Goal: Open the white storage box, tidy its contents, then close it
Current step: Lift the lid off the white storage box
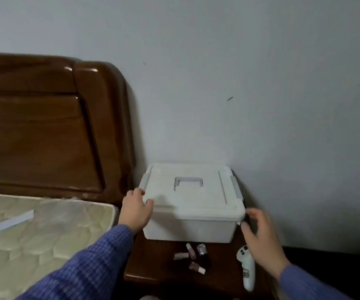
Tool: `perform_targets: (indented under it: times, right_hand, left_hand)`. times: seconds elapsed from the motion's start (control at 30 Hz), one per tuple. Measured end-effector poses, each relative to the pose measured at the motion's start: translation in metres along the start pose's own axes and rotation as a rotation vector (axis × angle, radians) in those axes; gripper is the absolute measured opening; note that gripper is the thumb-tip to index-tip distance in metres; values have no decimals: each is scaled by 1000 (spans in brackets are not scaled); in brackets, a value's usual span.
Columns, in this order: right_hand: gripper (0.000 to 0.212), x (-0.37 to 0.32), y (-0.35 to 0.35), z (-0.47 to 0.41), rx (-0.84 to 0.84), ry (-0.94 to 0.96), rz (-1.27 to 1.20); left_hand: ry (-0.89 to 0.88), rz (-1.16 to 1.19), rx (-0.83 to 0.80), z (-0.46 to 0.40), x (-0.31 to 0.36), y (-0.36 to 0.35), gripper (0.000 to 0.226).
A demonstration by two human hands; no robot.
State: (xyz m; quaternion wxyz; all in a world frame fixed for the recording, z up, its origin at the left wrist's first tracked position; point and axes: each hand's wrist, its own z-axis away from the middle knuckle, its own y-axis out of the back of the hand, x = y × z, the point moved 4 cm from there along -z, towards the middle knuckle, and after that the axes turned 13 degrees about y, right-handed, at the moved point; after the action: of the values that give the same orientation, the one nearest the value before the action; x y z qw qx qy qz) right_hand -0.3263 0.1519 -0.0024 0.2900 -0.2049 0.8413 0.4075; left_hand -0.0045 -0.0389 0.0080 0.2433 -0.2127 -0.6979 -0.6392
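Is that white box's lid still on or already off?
On. The lid lies flat on the white box, its handle folded down.

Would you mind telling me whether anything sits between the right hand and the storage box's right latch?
Nothing visible does: the right hand hovers just off the white storage box's near right corner, and the right latch lies clear behind it.

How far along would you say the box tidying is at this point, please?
Nothing is done yet: the lid sits flat on the box. In hand: the left hand touches its left corner; the right hand is at its right side. Opening, tidying and closing remain.
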Motion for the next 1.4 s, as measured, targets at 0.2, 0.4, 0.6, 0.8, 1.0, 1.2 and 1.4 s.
perform_targets:
  times: [0.2,0.4,0.6,0.8,1.0,1.2,1.4]
  right_hand:
    - [48,12,-49,-89,-128,-158,175]
    - [55,40,-77,-118,-193,-333,370]
    - [48,78,-91,-124,-241,-497,372]
    - [42,101,-97,-125,-162,-579,349]
    - [43,107,-96,-123,-143,-566,353]
    - [43,114,-91,-112,-129,-583,324]
    - [43,111,-86,-108,-73,-620,296]
  left_hand:
    - [136,-166,-107,-19,3,-21,48]
    - [197,-162,-114,-43,-2,-34,49]
    - [372,-22,-148,-73,-17,-50,50]
    - [448,24,-55,-90,-36,-64,46]
    - [441,-33,-42,-93,-37,-64,44]
    - [355,-117,-42,-92,-34,-64,24]
    - [521,13,-15,-100,-50,-66,40]
